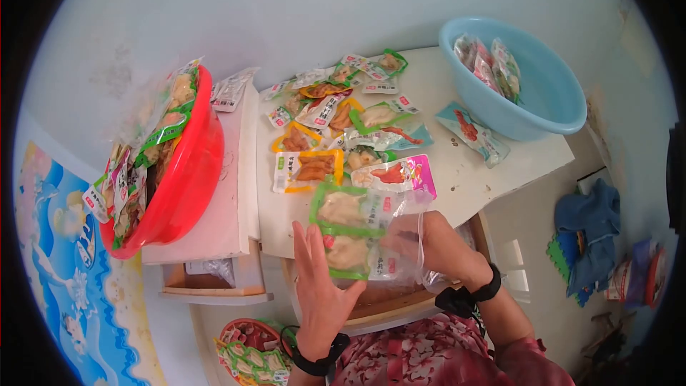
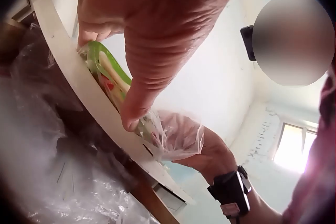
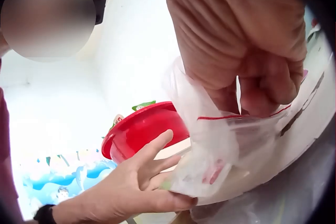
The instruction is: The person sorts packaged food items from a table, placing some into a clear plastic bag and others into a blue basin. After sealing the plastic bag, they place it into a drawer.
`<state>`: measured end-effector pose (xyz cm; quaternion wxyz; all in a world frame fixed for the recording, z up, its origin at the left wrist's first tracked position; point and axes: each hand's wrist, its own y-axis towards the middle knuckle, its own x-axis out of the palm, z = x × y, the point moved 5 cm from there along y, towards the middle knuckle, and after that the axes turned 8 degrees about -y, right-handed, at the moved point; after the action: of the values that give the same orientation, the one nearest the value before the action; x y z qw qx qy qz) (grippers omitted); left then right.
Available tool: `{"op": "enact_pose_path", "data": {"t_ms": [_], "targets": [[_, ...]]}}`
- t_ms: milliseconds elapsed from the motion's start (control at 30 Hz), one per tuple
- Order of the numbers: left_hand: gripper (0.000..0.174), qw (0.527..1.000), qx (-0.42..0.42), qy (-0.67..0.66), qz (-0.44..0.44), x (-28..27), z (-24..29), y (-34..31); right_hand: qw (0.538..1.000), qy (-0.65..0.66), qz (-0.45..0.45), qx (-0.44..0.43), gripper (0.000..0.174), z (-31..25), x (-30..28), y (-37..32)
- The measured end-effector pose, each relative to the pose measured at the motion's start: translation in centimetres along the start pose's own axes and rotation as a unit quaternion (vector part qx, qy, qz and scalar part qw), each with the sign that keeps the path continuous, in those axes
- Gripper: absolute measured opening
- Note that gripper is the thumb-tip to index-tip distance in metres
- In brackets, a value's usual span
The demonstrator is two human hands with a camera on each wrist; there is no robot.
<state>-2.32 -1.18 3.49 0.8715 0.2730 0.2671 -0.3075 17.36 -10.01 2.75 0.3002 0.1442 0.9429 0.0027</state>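
As the L hand (image 1: 323, 304) reaches up alongside a clear bag (image 1: 406, 207), its fingers are straight & a bit spread, thumb stretched well apart & touching the bag's lower edge. R hand (image 1: 446, 246) is at the bag's mouth, where a thin red strip (image 3: 236, 117) runs; its fingers bend, tips behind plastic, so can't tell what they've got hold of. Two green-framed pkts (image 1: 341, 209) show thru the clear plastic, side by side, pale contents to the L, white labels toward the R hand. Bag's up off the bench (image 1: 464, 187), over its front edge & an open drawer (image 1: 400, 319) w/ crumpled clear plastic inside. Black bands on both wrists.

Just past the bag, on the bench: orange-framed pkt (image 1: 314, 169), w/ a pink-edged pkt (image 1: 394, 175) nr it; behind 'em, a loose heap of mixed pkts (image 1: 321, 111). R side: light-blue basin (image 1: 547, 93) w/ a few pkts in, plus a blue pkt (image 1: 471, 132) just beside it. L side: red basin (image 1: 196, 179), pkts piled above its rim. Low down, nr the L wrist, a round red container (image 1: 227, 332) w/ more green-edged pkts. Far L, a blue sea picture (image 1: 64, 271) on the wall.
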Motion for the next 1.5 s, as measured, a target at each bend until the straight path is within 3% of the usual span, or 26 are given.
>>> {"op": "enact_pose_path", "data": {"t_ms": [67,167,267,433,533,733,900,967,1133,1267,1500], "targets": [[0.114,1.0,-0.002,-0.005,-0.004,0.0,0.1,0.2,0.996,0.086,-0.016,0.036,0.017,0.4,0.2,0.1],[0.093,0.993,0.061,0.085,-0.054,0.7,1.1,0.3,0.978,0.19,-0.003,0.083,0.02,0.3,0.4,-0.2],[0.074,0.997,0.067,0.006,-0.04,1.5,0.6,0.5,0.972,0.218,0.032,0.084,0.026,0.0,-0.5,-0.6],[0.072,0.994,0.088,0.012,-0.059,1.5,0.7,0.8,0.953,0.284,0.025,0.102,0.029,0.0,-2.2,-0.1],[0.068,0.994,0.083,0.023,-0.063,1.6,0.6,0.9,0.969,0.225,0.097,0.025,0.026,0.9,-1.3,1.8],[0.069,0.996,0.064,0.026,-0.056,2.1,1.0,1.7,0.978,0.138,0.155,0.015,0.022,2.1,-0.9,1.4],[0.079,0.992,0.077,0.09,-0.046,4.5,1.1,3.8,0.955,0.099,0.279,0.005,0.023,3.7,-2.2,0.5],[0.08,0.991,0.084,0.08,-0.066,4.5,1.4,4.3,0.949,0.066,0.307,0.039,0.02,4.0,-3.0,0.2],[0.08,0.981,0.071,0.103,-0.15,2.3,3.2,4.6,0.913,0.107,0.395,-0.005,0.022,5.0,-4.5,-0.5],[0.073,0.987,0.08,0.088,-0.111,-1.1,3.9,6.5,0.905,0.15,0.396,0.047,0.024,5.5,-5.1,-0.7],[0.057,0.981,0.12,0.149,-0.027,-2.8,2.3,16.1,0.904,0.145,0.401,0.0,0.025,5.4,-5.2,-1.1]]}}
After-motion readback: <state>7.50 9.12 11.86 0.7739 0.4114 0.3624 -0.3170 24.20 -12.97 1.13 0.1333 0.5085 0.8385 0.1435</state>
